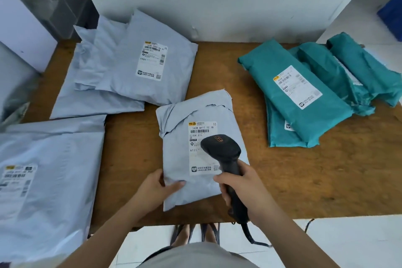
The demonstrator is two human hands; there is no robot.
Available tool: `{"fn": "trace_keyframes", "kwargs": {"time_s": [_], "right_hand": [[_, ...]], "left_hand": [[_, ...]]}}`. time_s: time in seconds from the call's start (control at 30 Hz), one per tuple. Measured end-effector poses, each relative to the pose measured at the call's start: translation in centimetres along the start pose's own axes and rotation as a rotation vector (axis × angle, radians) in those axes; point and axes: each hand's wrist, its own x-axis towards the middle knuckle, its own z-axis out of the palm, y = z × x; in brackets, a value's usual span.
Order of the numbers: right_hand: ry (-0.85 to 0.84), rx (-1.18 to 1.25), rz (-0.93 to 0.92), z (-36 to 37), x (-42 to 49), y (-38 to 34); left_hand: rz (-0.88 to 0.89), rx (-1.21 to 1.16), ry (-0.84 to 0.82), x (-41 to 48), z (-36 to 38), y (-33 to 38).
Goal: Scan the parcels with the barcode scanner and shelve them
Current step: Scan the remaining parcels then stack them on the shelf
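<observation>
Grey parcel (178, 154) lies mid-tabletop (326, 169), its near edge pinched by the left hand (156, 189). The right hand (243, 189) has its fingers (224, 193) clamped round the barcode scanner (226, 159), held over the label. Scanning looks barely begun: other grey parcels (130, 67) and teal parcels (304, 98) wait unshelved.

Grips the scanner (220, 150) in the right hand (248, 187), head poised just above the label (202, 130) of a parcel (176, 154) lying on the table (326, 169). Pinches that parcel's near left edge with the left hand (154, 189). Faces grey parcels (130, 72) piled at left, teal parcels (315, 115) overlapping at right.
</observation>
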Motion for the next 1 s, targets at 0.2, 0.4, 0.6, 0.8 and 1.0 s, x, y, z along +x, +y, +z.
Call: {"fn": "trace_keyframes", "kwargs": {"time_s": [0.2,0.4,0.6,0.8,1.0], "right_hand": [[-0.010,0.061,-0.019,0.4,-0.9,-0.4],[-0.024,-0.017,-0.061,0.7,-0.9,-0.8],[-0.017,-0.032,-0.053,0.9,-1.2,-0.5],[0.039,-0.033,-0.094,0.6,-1.3,-0.3],[0.052,0.219,-0.090,1.1,-1.4,-2.1]], "left_hand": [[-0.150,-0.409,0.095,2.2,0.1,3.0],[-0.169,-0.431,0.092,3.3,0.5,3.1],[-0.150,-0.522,0.040,3.1,0.6,3.3],[-0.104,-0.621,0.073,3.1,0.9,4.7],[0.122,-0.483,0.195,-0.6,-2.3,4.8]]}}
